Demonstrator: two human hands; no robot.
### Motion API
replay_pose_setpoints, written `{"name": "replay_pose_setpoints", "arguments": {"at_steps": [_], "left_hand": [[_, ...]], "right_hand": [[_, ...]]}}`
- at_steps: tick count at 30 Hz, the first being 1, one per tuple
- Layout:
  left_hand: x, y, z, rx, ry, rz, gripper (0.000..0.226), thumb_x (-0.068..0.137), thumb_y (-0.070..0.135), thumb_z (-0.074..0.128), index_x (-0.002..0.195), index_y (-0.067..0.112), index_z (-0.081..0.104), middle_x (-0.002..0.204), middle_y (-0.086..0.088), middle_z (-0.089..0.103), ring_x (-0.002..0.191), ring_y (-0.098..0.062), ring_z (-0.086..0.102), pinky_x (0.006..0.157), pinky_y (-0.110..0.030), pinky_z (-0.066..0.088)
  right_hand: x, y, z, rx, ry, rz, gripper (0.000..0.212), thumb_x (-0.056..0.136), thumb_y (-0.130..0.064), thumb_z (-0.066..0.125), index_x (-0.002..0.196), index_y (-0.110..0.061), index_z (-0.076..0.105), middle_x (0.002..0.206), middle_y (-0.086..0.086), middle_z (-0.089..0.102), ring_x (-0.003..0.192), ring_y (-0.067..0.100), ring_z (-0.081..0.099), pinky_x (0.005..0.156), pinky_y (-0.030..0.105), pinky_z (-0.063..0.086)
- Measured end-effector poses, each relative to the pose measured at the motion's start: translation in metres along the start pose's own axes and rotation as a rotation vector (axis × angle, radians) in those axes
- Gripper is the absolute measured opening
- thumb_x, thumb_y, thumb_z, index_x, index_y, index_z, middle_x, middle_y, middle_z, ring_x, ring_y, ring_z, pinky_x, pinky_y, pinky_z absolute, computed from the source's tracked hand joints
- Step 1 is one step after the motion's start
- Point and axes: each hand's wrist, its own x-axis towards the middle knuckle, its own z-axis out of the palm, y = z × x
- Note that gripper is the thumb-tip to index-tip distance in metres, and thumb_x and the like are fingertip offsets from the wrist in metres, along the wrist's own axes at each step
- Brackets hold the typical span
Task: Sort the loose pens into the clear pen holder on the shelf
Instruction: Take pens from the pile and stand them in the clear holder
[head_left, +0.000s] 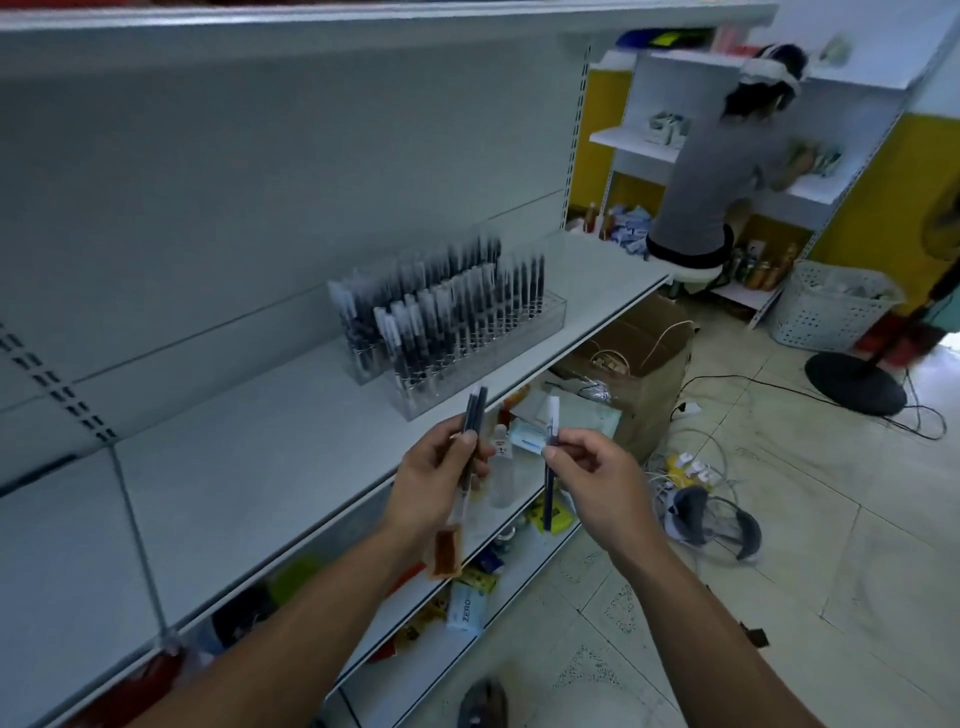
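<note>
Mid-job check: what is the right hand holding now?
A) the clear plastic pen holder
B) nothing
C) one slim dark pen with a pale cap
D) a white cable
C: the right hand pinches one slim dark pen with a pale cap, while the left hand grips a few dark pens; the clear plastic pen holder stands on the grey shelf.

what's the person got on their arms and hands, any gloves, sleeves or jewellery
Nothing worn that shows. The left hand and right hand are bare: no gloves, rings, watch or wristbands. The left forearm and right forearm are uncovered all the way to the bottom edge of the view, so no sleeve appears. No markings are visible.
</note>
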Motion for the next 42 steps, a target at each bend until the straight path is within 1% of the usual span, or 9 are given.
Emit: {"name": "replay_pose_setpoints", "arguments": {"at_steps": [7, 11, 14, 16, 19, 25, 33, 37, 42], "left_hand": [[0.067, -0.012, 0.022, 0.021, 0.072, 0.000, 0.017, 0.099, 0.014, 0.048, 0.102, 0.020, 0.064, 0.072, 0.006, 0.069, 0.057, -0.011, 0.056, 0.058, -0.029, 0.049], [0.092, -0.017, 0.020, 0.084, 0.086, 0.026, 0.022, 0.100, 0.019, 0.046, 0.089, 0.011, 0.063, 0.060, 0.000, 0.060, 0.053, -0.015, 0.054, 0.054, -0.030, 0.045], [0.098, -0.019, 0.019, 0.126, 0.099, 0.033, 0.022, 0.100, 0.020, 0.046, 0.088, 0.012, 0.064, 0.056, 0.002, 0.057, 0.053, -0.016, 0.053, 0.052, -0.026, 0.044], [0.098, -0.020, 0.019, 0.137, 0.140, 0.042, 0.021, 0.099, 0.020, 0.048, 0.088, 0.014, 0.065, 0.059, -0.001, 0.060, 0.053, -0.015, 0.053, 0.053, -0.026, 0.044], [0.095, -0.024, 0.019, 0.120, 0.234, 0.020, 0.019, 0.099, 0.017, 0.049, 0.091, 0.017, 0.066, 0.074, -0.008, 0.067, 0.056, -0.015, 0.054, 0.056, -0.028, 0.046], [0.084, -0.017, 0.033, 0.090, 0.478, -0.023, 0.017, 0.098, 0.013, 0.047, 0.097, 0.013, 0.065, 0.077, 0.000, 0.068, 0.058, -0.012, 0.054, 0.054, -0.023, 0.044], [0.071, -0.008, 0.076, -0.094, 0.790, -0.135, 0.017, 0.097, 0.016, 0.050, 0.105, 0.016, 0.065, 0.083, -0.002, 0.071, 0.062, -0.013, 0.055, 0.055, -0.022, 0.047], [0.067, -0.008, 0.087, -0.107, 0.835, -0.154, 0.018, 0.098, 0.016, 0.050, 0.105, 0.020, 0.067, 0.083, -0.003, 0.071, 0.065, -0.015, 0.056, 0.059, -0.026, 0.049], [0.065, 0.000, 0.088, -0.131, 0.808, -0.133, 0.018, 0.098, 0.015, 0.050, 0.104, 0.019, 0.066, 0.081, 0.000, 0.071, 0.063, -0.008, 0.058, 0.055, -0.017, 0.047]], "right_hand": [[0.095, -0.009, -0.008, -0.007, -0.020, -0.050, 0.008, 0.088, -0.023, 0.068, 0.088, -0.029, 0.063, 0.085, -0.006, 0.068, 0.081, 0.010, 0.065, 0.074, 0.030, 0.053], [0.146, -0.028, 0.000, 0.030, -0.055, -0.150, 0.006, 0.088, -0.022, 0.069, 0.092, -0.022, 0.065, 0.084, -0.003, 0.068, 0.082, 0.017, 0.066, 0.080, 0.044, 0.056], [0.169, -0.038, 0.012, 0.103, -0.077, -0.208, 0.012, 0.087, -0.023, 0.070, 0.085, -0.033, 0.063, 0.085, -0.001, 0.068, 0.084, 0.022, 0.066, 0.081, 0.049, 0.055], [0.181, -0.042, 0.020, 0.112, -0.119, -0.260, 0.014, 0.087, -0.025, 0.069, 0.083, -0.035, 0.061, 0.083, -0.002, 0.067, 0.083, 0.021, 0.066, 0.080, 0.044, 0.055], [0.200, -0.047, 0.030, 0.120, -0.169, -0.328, 0.015, 0.089, -0.027, 0.068, 0.084, -0.034, 0.056, 0.078, -0.009, 0.065, 0.082, 0.011, 0.067, 0.075, 0.026, 0.052], [0.232, -0.050, 0.052, 0.012, -0.367, -0.524, 0.009, 0.090, -0.025, 0.066, 0.090, -0.024, 0.058, 0.082, -0.017, 0.063, 0.076, -0.007, 0.060, 0.066, 0.005, 0.042], [0.255, -0.047, 0.053, -0.052, -0.493, -0.815, 0.012, 0.089, -0.024, 0.068, 0.090, -0.014, 0.061, 0.072, -0.024, 0.051, 0.066, -0.010, 0.056, 0.059, 0.003, 0.041], [0.256, -0.046, 0.046, -0.056, -0.520, -0.812, 0.012, 0.091, -0.026, 0.065, 0.092, -0.015, 0.061, 0.073, -0.023, 0.052, 0.064, -0.008, 0.054, 0.059, 0.005, 0.042], [0.253, -0.049, 0.046, -0.141, -0.518, -0.828, 0.012, 0.090, -0.024, 0.067, 0.092, -0.012, 0.063, 0.074, -0.014, 0.057, 0.063, 0.000, 0.055, 0.060, 0.010, 0.045]]}}
